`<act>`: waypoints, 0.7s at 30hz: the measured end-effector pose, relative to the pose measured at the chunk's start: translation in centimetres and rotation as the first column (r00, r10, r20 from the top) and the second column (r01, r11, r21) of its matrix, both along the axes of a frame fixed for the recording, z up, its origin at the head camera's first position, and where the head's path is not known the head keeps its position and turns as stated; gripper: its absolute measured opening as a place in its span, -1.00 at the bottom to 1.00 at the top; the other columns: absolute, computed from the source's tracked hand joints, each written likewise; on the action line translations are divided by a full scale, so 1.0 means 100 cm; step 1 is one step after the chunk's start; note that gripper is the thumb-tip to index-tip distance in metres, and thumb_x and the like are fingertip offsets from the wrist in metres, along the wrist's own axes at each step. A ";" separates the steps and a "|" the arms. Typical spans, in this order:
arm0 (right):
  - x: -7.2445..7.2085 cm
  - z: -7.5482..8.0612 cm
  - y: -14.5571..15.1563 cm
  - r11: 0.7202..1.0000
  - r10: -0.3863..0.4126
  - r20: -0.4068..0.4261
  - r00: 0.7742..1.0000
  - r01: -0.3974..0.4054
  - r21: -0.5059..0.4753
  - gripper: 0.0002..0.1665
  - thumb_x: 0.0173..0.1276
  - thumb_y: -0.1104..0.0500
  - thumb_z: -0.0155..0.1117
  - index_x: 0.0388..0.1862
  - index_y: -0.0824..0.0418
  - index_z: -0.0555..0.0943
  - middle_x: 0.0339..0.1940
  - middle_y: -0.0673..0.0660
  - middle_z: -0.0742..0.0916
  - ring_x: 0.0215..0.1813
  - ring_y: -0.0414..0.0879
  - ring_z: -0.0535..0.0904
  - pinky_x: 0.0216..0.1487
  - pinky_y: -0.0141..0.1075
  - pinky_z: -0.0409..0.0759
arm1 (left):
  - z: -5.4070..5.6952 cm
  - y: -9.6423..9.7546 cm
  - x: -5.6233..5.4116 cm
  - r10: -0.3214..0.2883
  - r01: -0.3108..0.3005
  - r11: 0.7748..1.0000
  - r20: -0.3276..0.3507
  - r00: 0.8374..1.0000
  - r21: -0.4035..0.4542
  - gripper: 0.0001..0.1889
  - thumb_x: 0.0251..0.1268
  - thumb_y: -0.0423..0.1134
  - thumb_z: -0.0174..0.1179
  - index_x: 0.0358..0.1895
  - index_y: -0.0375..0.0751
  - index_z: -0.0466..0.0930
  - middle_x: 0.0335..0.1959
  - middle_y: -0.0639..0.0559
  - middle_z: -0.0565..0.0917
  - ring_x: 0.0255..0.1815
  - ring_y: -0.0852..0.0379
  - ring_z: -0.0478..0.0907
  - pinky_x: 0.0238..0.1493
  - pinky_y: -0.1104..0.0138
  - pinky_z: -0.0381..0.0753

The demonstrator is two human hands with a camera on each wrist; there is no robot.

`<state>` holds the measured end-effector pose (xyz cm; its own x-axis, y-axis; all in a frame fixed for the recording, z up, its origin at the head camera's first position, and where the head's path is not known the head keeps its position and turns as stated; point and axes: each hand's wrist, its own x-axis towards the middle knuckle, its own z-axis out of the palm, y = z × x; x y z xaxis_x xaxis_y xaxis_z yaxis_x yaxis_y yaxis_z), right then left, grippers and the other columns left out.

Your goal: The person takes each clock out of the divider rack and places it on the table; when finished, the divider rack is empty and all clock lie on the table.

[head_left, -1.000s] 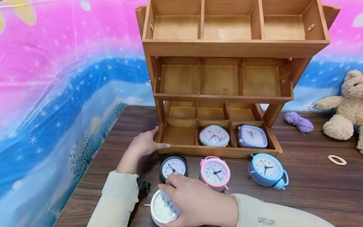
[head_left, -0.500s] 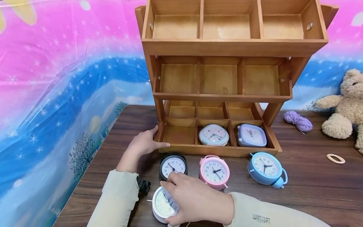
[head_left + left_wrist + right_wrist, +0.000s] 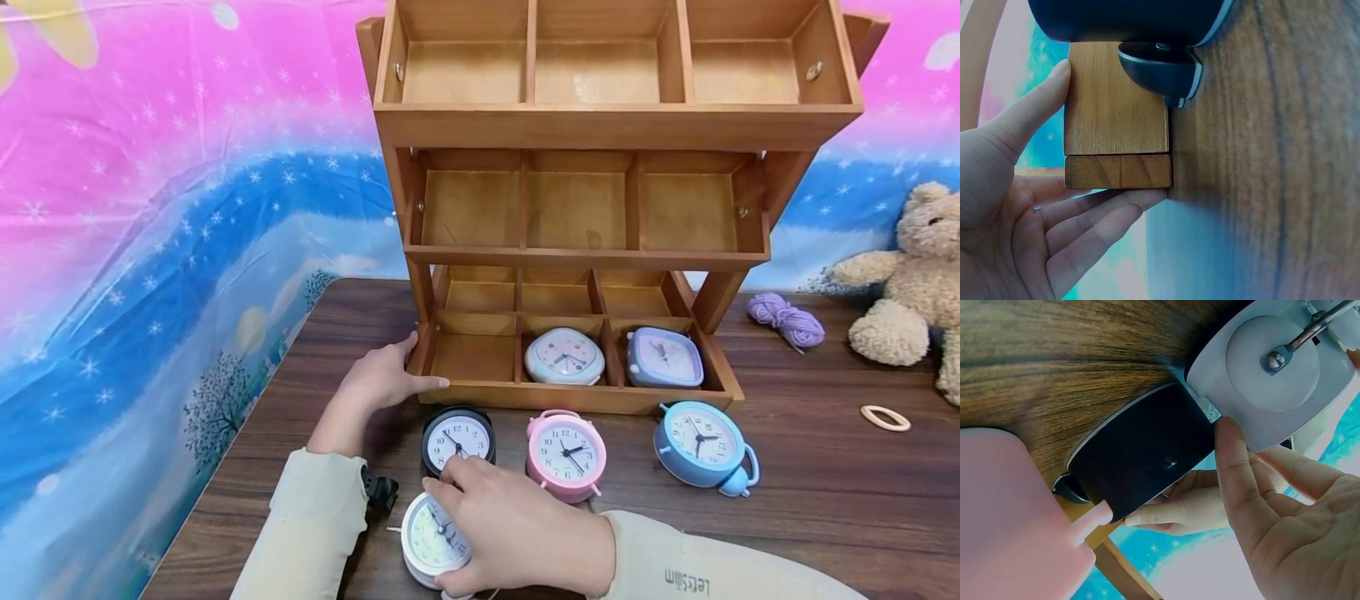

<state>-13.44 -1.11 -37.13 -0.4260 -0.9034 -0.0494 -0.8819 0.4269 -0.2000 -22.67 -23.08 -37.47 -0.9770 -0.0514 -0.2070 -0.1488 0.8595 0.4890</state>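
My right hand point(image 3: 517, 525) grips a white twin-bell alarm clock point(image 3: 431, 546) near the table's front, its face tilted up. Its fingers hide the clock's right side and overlap the lower edge of a black alarm clock point(image 3: 457, 437). In the right wrist view, the fingertips press the side of the white clock point(image 3: 1272, 381) beside the black one point(image 3: 1147, 444). My left hand point(image 3: 378, 379) holds the lower left corner of a wooden shelf point(image 3: 540, 398), thumb on the front rim and fingers along the side. A pink alarm clock point(image 3: 566, 454) and a blue one point(image 3: 697, 442) stand before the shelf.
The shelf's bottom tier holds a pale blue clock point(image 3: 564, 357) in the middle compartment and a lavender clock point(image 3: 663, 357) at right. Purple yarn point(image 3: 786, 321), a wooden ring point(image 3: 885, 418) and a teddy bear point(image 3: 907, 292) lie to the right. A printed cloth point(image 3: 187, 208) hangs behind.
My right hand has shifted the white clock slightly away from me, closer to the black clock. The left hand keeps its place on the shelf corner.
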 end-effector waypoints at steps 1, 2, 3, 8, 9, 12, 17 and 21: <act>0.000 0.000 0.000 1.000 -0.001 -0.002 1.000 0.001 0.002 -0.03 0.16 -0.41 0.36 0.40 0.14 0.48 0.09 0.02 0.59 0.04 -0.24 0.50 0.08 -0.31 0.61 | 0.000 0.000 0.000 -0.001 0.001 1.000 -0.001 1.000 0.001 0.03 0.21 0.25 0.30 0.60 -0.14 -0.01 0.42 -0.37 0.34 0.35 -0.37 0.34 0.31 -0.19 0.32; 0.001 0.000 0.000 1.000 -0.002 -0.003 1.000 0.002 0.004 -0.02 0.16 -0.41 0.35 0.41 0.14 0.47 0.10 0.02 0.59 0.03 -0.24 0.50 0.08 -0.32 0.61 | 0.000 0.000 0.000 -0.003 0.003 1.000 -0.002 1.000 0.001 0.03 0.21 0.25 0.30 0.60 -0.14 -0.01 0.42 -0.36 0.34 0.35 -0.37 0.35 0.30 -0.19 0.33; 0.001 0.000 0.000 1.000 -0.003 -0.005 1.000 0.003 0.004 -0.03 0.17 -0.40 0.35 0.41 0.14 0.47 0.10 0.02 0.59 0.03 -0.24 0.50 0.07 -0.32 0.61 | 0.000 0.000 0.000 -0.003 0.003 1.000 -0.003 1.000 0.002 0.02 0.22 0.24 0.30 0.60 -0.14 -0.01 0.42 -0.36 0.34 0.35 -0.37 0.35 0.30 -0.19 0.33; 0.004 0.000 0.002 1.000 -0.005 -0.009 1.000 0.005 -0.011 -0.04 0.19 -0.37 0.36 0.44 0.13 0.44 0.11 0.02 0.59 0.04 -0.25 0.51 0.03 -0.33 0.63 | 0.000 0.000 0.000 0.000 0.000 1.000 -0.004 1.000 0.000 0.02 0.22 0.23 0.30 0.60 -0.14 -0.01 0.42 -0.37 0.34 0.34 -0.37 0.36 0.30 -0.19 0.34; 0.004 0.000 0.002 1.000 -0.005 -0.004 1.000 0.005 -0.015 -0.04 0.19 -0.36 0.37 0.44 0.12 0.44 0.11 0.02 0.59 0.04 -0.25 0.51 0.03 -0.33 0.63 | 0.000 0.000 0.000 0.000 0.000 1.000 -0.004 1.000 -0.001 0.02 0.23 0.23 0.30 0.60 -0.14 -0.02 0.42 -0.37 0.34 0.34 -0.37 0.36 0.30 -0.19 0.34; 0.005 0.001 0.003 1.000 -0.010 0.015 1.000 0.011 -0.020 -0.05 0.19 -0.34 0.38 0.46 0.10 0.42 0.15 0.02 0.58 0.08 -0.24 0.51 0.06 -0.32 0.62 | 0.001 0.001 0.000 -0.002 0.002 1.000 -0.004 1.000 -0.002 0.02 0.23 0.23 0.30 0.60 -0.16 -0.02 0.43 -0.38 0.32 0.35 -0.38 0.34 0.30 -0.20 0.32; 0.007 0.001 0.004 1.000 -0.016 0.018 1.000 0.017 -0.013 -0.04 0.20 -0.35 0.38 0.48 0.05 0.39 0.20 0.02 0.57 0.15 -0.22 0.50 0.12 -0.29 0.60 | 0.001 0.001 0.001 -0.003 0.003 1.000 -0.006 1.000 0.000 0.03 0.22 0.23 0.30 0.60 -0.17 -0.02 0.43 -0.38 0.32 0.36 -0.39 0.33 0.31 -0.20 0.31; 0.007 0.001 0.006 1.000 -0.015 0.008 1.000 0.015 -0.022 -0.02 0.20 -0.36 0.37 0.50 0.04 0.37 0.20 0.01 0.57 0.15 -0.22 0.50 0.12 -0.29 0.59 | 0.001 0.001 0.001 -0.002 0.002 1.000 -0.007 1.000 0.000 0.03 0.22 0.23 0.30 0.60 -0.18 -0.02 0.43 -0.39 0.31 0.36 -0.39 0.32 0.32 -0.20 0.30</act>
<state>-12.74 -0.55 -37.03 -0.4391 -0.8979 -0.0328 -0.8740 0.4353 -0.2159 -22.54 -22.94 -37.40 -0.9786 -0.0495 -0.1999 -0.1436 0.8599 0.4899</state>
